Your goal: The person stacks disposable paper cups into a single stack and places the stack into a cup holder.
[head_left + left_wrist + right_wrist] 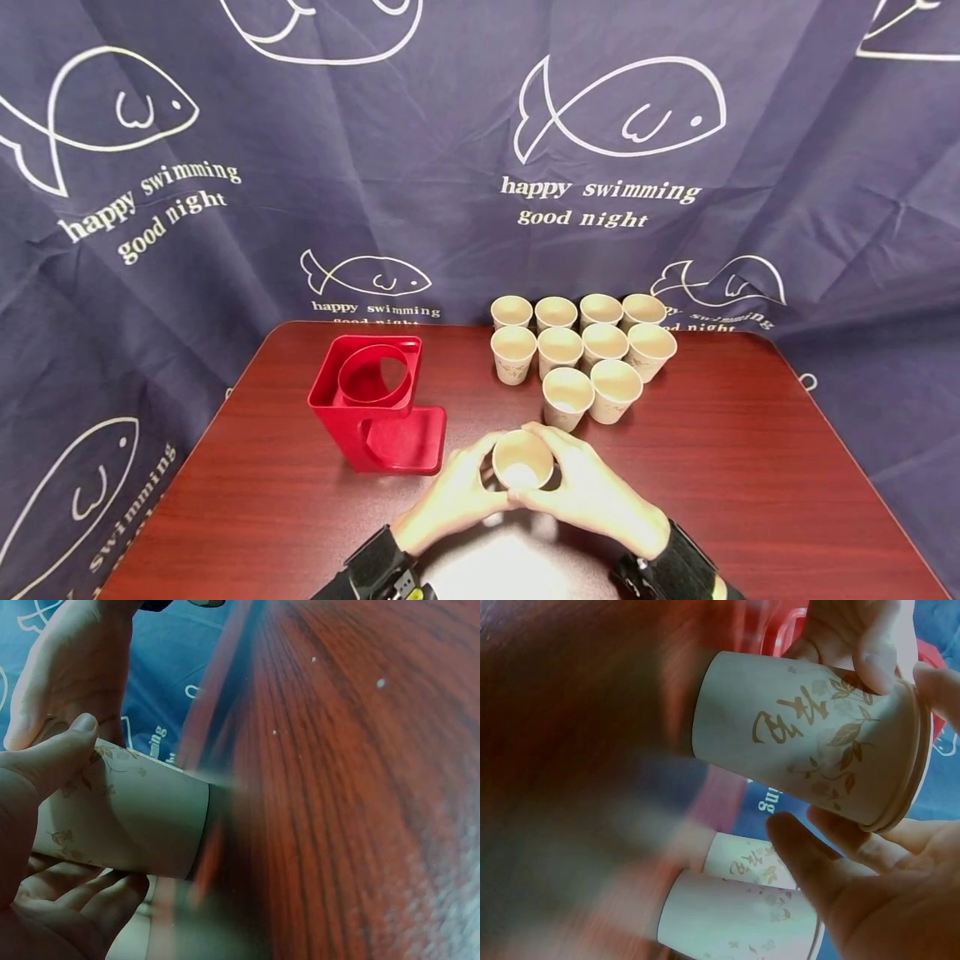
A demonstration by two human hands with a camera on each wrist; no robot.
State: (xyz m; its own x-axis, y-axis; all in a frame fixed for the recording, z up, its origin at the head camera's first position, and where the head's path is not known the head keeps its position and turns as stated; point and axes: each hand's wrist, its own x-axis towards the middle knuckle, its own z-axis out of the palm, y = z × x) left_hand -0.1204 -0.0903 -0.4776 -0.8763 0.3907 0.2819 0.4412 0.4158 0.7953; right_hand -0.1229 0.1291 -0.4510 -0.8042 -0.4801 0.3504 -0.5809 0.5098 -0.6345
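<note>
- One paper cup is held between two hands, just in front of the cup cluster and to the right of the red holder; its open mouth faces up at the head camera.
- The left hand wraps its fingers around the cup's left side; in the left wrist view its thumb lies on the cup wall.
- The right hand curls around the cup's right side; in the right wrist view its fingers lie just beside the wall, and the rim looks doubled, as of nested cups, though I cannot tell for sure.
- Ten more paper cups stand upright behind the held one: four in the back row, four in the middle, two in front.
- One red holder stands left of the cluster, a ring at its top and a flat base tray in front.
- One dark red table bears everything.
- One navy cloth with white fish outlines and lettering hangs behind the table.
</note>
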